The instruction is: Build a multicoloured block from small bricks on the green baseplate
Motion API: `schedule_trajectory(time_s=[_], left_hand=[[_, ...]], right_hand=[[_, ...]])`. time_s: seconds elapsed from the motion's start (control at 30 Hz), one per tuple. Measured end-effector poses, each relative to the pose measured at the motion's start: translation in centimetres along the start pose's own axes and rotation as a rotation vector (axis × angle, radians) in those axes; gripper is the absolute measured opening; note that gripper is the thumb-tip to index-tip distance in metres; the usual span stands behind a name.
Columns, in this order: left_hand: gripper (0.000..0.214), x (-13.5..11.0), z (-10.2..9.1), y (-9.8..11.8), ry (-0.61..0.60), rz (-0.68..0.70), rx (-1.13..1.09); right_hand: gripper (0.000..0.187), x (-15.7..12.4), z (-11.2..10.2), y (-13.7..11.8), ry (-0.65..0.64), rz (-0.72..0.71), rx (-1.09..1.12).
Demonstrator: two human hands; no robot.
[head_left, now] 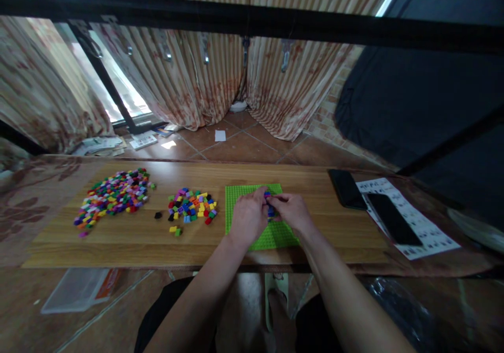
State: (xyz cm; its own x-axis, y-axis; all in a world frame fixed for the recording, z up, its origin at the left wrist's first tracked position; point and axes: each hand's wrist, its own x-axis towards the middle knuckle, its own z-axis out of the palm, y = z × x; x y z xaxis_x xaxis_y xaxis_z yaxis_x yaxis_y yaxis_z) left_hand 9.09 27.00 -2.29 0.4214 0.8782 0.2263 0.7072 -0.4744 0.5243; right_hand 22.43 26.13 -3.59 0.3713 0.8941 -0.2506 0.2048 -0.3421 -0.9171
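Observation:
A green studded baseplate (232, 193) lies on the wooden table top. Over its middle, my left hand (250, 214) is closed, with its fingers curled against a small group of blue toy bricks (270, 212). My right hand (292, 212) meets it from the other side, thumb and fingers pinched at a small purple toy brick (267, 194) at the far end of that group. The fingers cover much of the bricks, so how they are joined cannot be seen.
Left of the baseplate lies a small pile of mixed toy bricks (192, 204), and farther left a larger pile (116, 195). A black phone (346, 188) is at the right, near a printed sheet (427, 232) with another dark phone (394, 219) on it. A black bar (252, 13) crosses above.

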Motion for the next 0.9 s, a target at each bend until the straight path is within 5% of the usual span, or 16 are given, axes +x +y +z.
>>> schedule_trajectory(time_s=[0.33, 0.53, 0.7, 0.9], left_hand=[[0.038, -0.5, -1.4, -0.8, 0.017, -0.052, -0.224], [0.034, -0.6, -2.8, -2.2, 0.078, -0.128, -0.201], [0.033, -0.6, -3.7, -3.1, 0.133, -0.181, -0.170], [0.034, -0.8, -6.0, -6.3, 0.204, -0.323, -0.123]], right_hand=[[0.030, -0.4, -0.4, -0.2, -0.057, 0.058, 0.058], [0.043, -0.2, -2.2, -0.3, 0.042, 0.079, 0.096], [0.044, -0.4, -1.7, -0.1, -0.013, 0.023, 0.024], [0.038, -0.8, -1.0, -0.2, -0.078, -0.009, -0.038]])
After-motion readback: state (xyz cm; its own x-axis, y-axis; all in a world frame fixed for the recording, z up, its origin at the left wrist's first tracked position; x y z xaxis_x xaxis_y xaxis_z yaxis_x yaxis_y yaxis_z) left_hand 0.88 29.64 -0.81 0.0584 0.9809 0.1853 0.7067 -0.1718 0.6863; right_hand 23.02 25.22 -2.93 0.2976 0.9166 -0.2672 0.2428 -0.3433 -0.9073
